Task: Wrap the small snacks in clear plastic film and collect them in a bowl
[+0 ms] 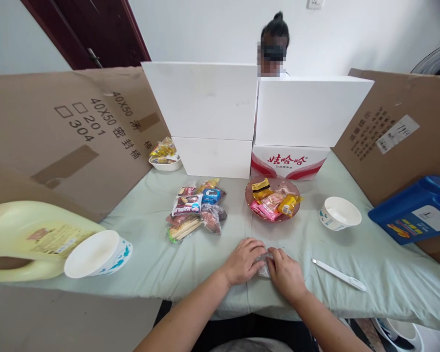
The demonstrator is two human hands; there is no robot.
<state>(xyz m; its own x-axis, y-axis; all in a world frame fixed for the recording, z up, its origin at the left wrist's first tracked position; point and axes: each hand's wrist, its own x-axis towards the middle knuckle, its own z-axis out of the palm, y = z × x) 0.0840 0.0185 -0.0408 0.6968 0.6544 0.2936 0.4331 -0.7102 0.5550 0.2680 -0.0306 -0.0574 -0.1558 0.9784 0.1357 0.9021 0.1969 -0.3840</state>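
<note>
My left hand [244, 261] and my right hand [286, 275] meet close to the table's front edge. Between them is a small clear plastic packet [264, 270] with whitish contents, mostly covered by my fingers. Both hands are closed on it, the fingertips pinching its upper part. To the right of my right hand lies a white plastic tool [339, 275], long and narrow like a utility knife. Ahead of my hands stands a reddish glass plate [273, 219] with wrapped snacks. A pile of packaged snacks [187, 205] lies ahead and to the left.
Paper bowls stand at left [112, 254] and right [340, 213]. A yellow jug [33, 239] lies far left, a blue bottle [418, 210] far right. White boxes [212, 107] and cardboard panels [77, 137] wall the table [150, 264]. Behind them is another person [275, 44].
</note>
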